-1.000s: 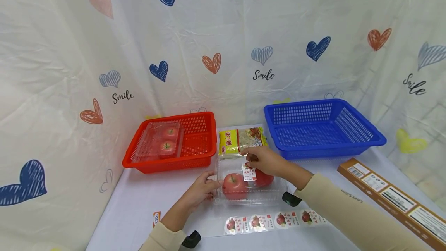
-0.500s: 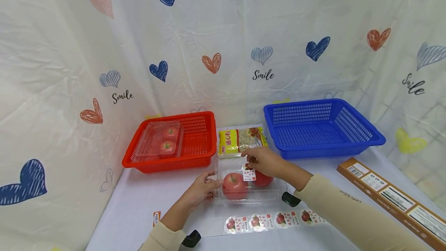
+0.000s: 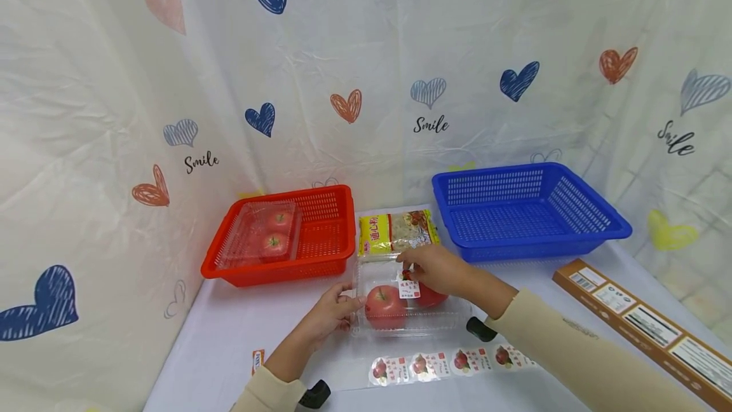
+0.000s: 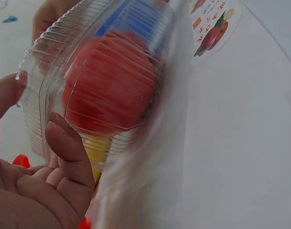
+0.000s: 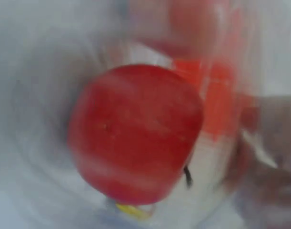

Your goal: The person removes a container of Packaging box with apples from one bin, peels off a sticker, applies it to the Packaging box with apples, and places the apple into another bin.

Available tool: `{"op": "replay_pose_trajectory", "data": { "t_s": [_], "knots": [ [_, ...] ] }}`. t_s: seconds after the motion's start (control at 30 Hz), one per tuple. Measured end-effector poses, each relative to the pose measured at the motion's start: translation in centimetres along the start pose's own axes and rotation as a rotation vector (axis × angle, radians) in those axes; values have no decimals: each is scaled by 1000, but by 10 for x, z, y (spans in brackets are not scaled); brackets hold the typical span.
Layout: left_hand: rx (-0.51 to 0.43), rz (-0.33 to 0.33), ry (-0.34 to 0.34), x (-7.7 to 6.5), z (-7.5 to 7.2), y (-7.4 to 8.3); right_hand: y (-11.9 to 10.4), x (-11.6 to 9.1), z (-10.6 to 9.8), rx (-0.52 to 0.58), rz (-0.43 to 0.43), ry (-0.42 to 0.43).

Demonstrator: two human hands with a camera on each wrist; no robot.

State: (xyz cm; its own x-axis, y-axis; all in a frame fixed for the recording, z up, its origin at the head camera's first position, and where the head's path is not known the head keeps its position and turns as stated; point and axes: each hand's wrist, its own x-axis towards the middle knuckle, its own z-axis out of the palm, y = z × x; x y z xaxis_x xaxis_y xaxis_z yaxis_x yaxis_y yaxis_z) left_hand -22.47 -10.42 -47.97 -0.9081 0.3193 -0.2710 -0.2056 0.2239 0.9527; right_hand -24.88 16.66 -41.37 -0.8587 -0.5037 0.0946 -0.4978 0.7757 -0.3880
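- Gripping the near left end of a clear box point(image 3: 440, 322), the left hand point(image 3: 328, 311) is holding its thumb and fingers clamped on the plastic edge.
- The right hand point(image 3: 440, 270) is pinching the upper part of a white label point(image 3: 409, 292) between bent fingers, over the lid; the right wrist view is blurring the exact contact.
- Between the two hands, the box is lying on the table with two red apples point(image 3: 386, 308) showing through its lid.
- Nearer the person than the grip, a strip of apple labels point(image 3: 430, 366) is running flat towards the right sleeve point(image 3: 549, 342).
- Just beyond the right hand, a yellow food packet point(image 3: 374, 232) is lying flat.
- Beyond the left hand and leftward, a red basket point(image 3: 326, 267) is holding another clear box point(image 3: 244, 237) of apples.
- Beyond the right hand and rightward, a blue basket point(image 3: 526, 248) is standing; a long brown carton point(image 3: 614, 310) is lying right of that forearm.
- Left of the left wrist, a small orange wrapper point(image 3: 258, 358) is resting on the white-covered table point(image 3: 214, 336).
- Behind everything, a pale curtain point(image 3: 354, 30) is hanging, printed with hearts and "Smile".
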Motion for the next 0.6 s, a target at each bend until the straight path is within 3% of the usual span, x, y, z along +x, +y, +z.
{"op": "replay_pose_trajectory", "data": {
  "t_s": [0.27, 0.6],
  "knots": [
    [4, 1, 7, 0, 1, -1, -7, -12, 4, -113, -21, -77],
    [-13, 5, 15, 3, 1, -6, -3, -20, 12, -120, -101, -31]
  ]
}}
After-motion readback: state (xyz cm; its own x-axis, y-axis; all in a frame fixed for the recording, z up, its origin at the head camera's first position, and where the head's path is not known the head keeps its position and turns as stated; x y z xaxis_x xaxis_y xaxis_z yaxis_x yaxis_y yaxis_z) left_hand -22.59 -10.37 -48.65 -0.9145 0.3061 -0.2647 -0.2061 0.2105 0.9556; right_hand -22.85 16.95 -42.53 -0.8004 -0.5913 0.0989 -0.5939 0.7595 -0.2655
